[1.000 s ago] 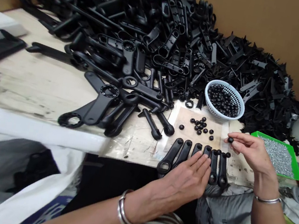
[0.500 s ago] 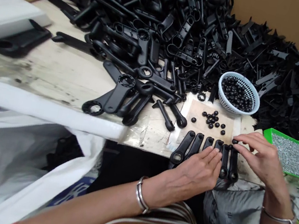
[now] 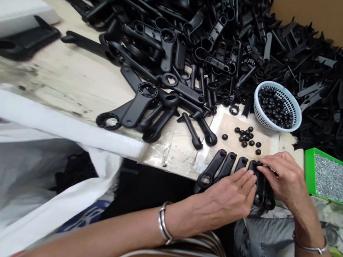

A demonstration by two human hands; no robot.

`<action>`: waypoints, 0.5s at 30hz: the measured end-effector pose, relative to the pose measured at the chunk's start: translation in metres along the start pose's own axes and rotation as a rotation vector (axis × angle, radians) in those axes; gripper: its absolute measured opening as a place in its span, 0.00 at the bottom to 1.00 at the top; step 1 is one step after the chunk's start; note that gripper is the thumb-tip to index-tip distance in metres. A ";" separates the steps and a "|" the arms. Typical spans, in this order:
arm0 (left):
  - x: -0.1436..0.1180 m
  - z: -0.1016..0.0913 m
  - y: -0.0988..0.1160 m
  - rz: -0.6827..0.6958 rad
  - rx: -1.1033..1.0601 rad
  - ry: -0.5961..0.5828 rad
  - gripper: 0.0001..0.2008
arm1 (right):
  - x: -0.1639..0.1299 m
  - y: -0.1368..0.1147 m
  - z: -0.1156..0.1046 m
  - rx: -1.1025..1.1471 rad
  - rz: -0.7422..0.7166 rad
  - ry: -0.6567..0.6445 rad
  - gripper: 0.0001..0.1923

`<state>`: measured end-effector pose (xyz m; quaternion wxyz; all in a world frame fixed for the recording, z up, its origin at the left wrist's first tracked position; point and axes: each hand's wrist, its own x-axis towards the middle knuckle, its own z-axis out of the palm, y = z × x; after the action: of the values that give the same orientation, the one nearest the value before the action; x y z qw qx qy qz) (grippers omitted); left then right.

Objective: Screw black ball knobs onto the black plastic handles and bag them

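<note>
A row of several black plastic crank handles [image 3: 213, 167] lies side by side at the table's front edge, ringed ends toward me. My left hand [image 3: 229, 193] rests over the middle handles, fingers stretched out and close together on one of them; its thumb is hidden. Beside it, my right hand [image 3: 286, 178] pinches at the far end of a handle right of the left fingertips. The small round black knob in that pinch is mostly covered by the fingers. Several loose black knobs [image 3: 246, 135] lie on a brownish board just beyond the row.
A pale blue basket [image 3: 297, 116] of knobs stands behind the board. To the right, a green tray [image 3: 311, 171] holds small silvery metal pieces. A large heap of black plastic parts [image 3: 188, 30] fills the back. White sacking [image 3: 87, 202] hangs at front left.
My right hand has moved left with the knob, from beyond the row's right end to a handle top near my left fingertips. My left hand stays on the handles.
</note>
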<state>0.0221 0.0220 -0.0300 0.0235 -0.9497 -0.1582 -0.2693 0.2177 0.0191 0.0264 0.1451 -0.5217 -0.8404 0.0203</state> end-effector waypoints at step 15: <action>0.000 0.000 0.000 0.015 0.008 -0.025 0.15 | 0.005 -0.004 -0.004 0.023 0.096 -0.137 0.10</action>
<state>0.0222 0.0221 -0.0299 0.0276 -0.9540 -0.1523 -0.2567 0.2129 0.0207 0.0317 0.0921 -0.5570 -0.8222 0.0724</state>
